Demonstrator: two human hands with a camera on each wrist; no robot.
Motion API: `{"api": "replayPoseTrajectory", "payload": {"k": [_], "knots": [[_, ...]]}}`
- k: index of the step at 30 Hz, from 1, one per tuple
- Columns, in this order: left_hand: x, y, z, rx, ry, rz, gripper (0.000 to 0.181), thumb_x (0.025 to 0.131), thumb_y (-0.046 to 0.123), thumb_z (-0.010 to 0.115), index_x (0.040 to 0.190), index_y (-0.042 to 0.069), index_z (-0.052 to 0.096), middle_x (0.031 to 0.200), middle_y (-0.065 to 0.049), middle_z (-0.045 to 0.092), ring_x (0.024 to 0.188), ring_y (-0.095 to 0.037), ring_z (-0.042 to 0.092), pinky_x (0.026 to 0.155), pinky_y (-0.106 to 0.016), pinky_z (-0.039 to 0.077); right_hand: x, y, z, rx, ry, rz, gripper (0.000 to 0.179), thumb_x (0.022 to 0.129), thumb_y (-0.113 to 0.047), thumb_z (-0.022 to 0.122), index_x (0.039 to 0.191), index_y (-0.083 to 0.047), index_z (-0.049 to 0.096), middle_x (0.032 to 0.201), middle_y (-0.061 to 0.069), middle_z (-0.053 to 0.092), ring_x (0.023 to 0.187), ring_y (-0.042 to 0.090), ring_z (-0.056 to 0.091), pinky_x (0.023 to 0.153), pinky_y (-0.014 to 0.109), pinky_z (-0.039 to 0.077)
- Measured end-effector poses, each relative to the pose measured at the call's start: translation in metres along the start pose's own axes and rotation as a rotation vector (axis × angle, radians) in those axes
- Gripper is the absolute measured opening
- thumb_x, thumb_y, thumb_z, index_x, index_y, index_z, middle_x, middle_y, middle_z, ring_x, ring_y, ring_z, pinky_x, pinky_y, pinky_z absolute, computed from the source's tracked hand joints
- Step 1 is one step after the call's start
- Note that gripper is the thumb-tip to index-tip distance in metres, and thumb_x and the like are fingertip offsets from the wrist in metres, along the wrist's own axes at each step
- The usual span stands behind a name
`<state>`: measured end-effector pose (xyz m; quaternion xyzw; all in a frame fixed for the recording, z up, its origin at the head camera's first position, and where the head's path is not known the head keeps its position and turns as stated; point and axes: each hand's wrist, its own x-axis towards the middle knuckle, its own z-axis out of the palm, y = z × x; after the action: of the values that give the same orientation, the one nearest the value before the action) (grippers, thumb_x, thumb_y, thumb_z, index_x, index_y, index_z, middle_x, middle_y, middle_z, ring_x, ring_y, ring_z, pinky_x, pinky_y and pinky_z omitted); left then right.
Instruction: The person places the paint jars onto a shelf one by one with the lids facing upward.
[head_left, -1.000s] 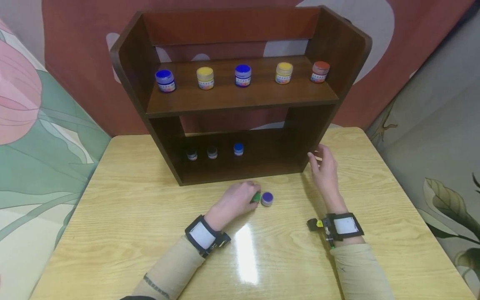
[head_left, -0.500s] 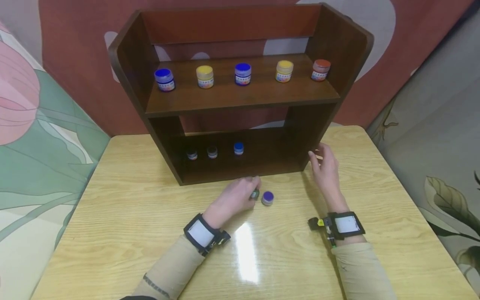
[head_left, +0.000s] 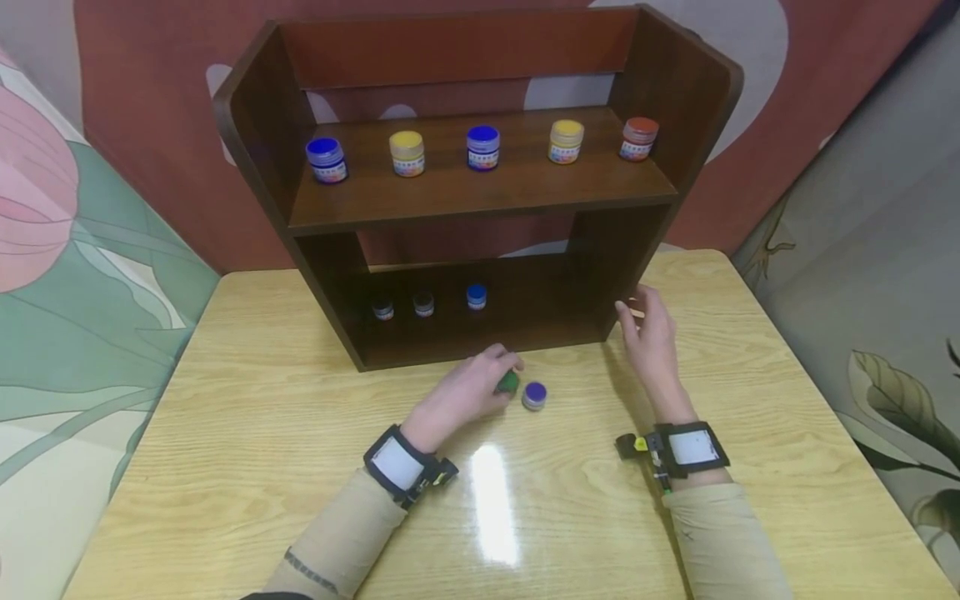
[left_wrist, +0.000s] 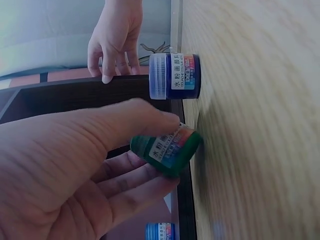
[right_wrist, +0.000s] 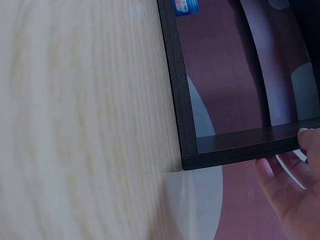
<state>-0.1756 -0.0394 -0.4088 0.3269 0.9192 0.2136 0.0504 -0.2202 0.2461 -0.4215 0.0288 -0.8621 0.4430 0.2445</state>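
Note:
My left hand (head_left: 468,390) pinches a small green paint jar (left_wrist: 167,147) between thumb and fingers. In the left wrist view the jar is tilted, its printed label showing, close to the tabletop. Just right of it, a purple-lidded paint jar (head_left: 535,396) stands upright on the table; its dark blue-violet body shows in the left wrist view. My right hand (head_left: 651,346) holds the right side panel of a dark brown wooden shelf (head_left: 480,212). In the right wrist view the thumb lies at the panel's edge, with fingers (right_wrist: 280,187) along its outer side.
Blue (head_left: 482,148), yellow (head_left: 407,154) and red (head_left: 638,140) paint jars are spread along the upper board. Two dark jars (head_left: 423,305) and a blue jar (head_left: 476,297) stand on the lower board. The shelf rests at the back of the wooden table (head_left: 247,467), before patterned cloth.
My left hand has lifted the green jar from beside the purple-lidded one, moved it slightly toward the shelf, and turned it in the fingers. The right hand stays at the side panel.

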Motion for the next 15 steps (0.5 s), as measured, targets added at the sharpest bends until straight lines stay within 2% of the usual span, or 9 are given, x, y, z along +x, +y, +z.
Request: {"api": "replayPoseTrajectory", "payload": {"k": [3,7,15], "knots": [[0.0001,-0.0015,-0.0007,0.022,0.007,0.023,0.040,0.090,0.013,0.073,0.129,0.009,0.063,0.119,-0.009,0.063,0.100,-0.017,0.067,0.086,-0.024,0.059,0.0004,0.0000,0.0003,0.005,0.003,-0.001,0.031,0.102,-0.011,0.056,0.128,0.005,0.052,0.122,0.026,0.061,0.112,0.040,0.063,0.092,0.052,0.057],[0.0004,-0.0039,-0.0016,0.042,0.022,0.023,0.038,0.091,0.014,0.073,0.128,0.010,0.065,0.124,-0.010,0.065,0.108,-0.021,0.068,0.094,-0.029,0.058,0.0006,0.0000,0.0004,0.006,0.005,0.001,0.030,0.101,-0.011,0.056,0.127,0.005,0.053,0.122,0.026,0.061,0.112,0.039,0.063,0.092,0.052,0.057],[0.0014,-0.0058,-0.0019,0.021,0.030,0.001,0.036,0.091,0.011,0.072,0.127,0.011,0.066,0.124,-0.008,0.067,0.111,-0.020,0.067,0.095,-0.028,0.058,0.0004,-0.0007,0.0001,0.005,0.004,0.004,0.031,0.102,-0.011,0.056,0.128,0.005,0.053,0.122,0.026,0.062,0.112,0.040,0.063,0.092,0.052,0.058]]}}
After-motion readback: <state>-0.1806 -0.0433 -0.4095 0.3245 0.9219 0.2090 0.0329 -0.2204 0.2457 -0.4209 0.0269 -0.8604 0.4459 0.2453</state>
